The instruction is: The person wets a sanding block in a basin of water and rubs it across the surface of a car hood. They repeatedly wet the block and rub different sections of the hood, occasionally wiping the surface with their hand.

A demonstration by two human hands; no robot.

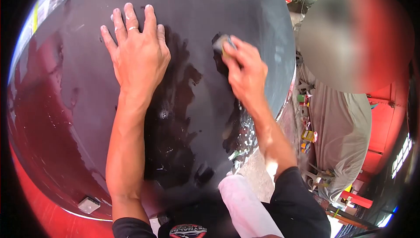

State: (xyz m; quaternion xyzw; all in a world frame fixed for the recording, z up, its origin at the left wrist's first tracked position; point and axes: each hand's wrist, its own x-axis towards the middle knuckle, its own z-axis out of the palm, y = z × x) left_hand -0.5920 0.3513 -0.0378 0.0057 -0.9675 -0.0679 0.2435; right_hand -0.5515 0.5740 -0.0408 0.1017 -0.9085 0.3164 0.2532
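Observation:
A broad, dark, curved panel like a car body panel [192,1] fills most of the view, matte in places and wet and glossy in others. My left hand [139,50] lies flat on its upper left part with fingers spread, a ring on one finger, and holds nothing. Right of it, my right hand [247,69] grips a small grey and yellowish sanding pad [222,44] against the panel. Motion smears the pad, and the fingers partly cover it. Dark wet patches [170,141] and whitish droplets show between and below my arms.
A small pale block [89,205] rests on the panel's lower left edge. Close to my body is a whitish, pink-stained cloth-like shape [247,205]. To the right stand a grey-draped object [341,128], small containers [308,135] on the floor and a red wall [387,128].

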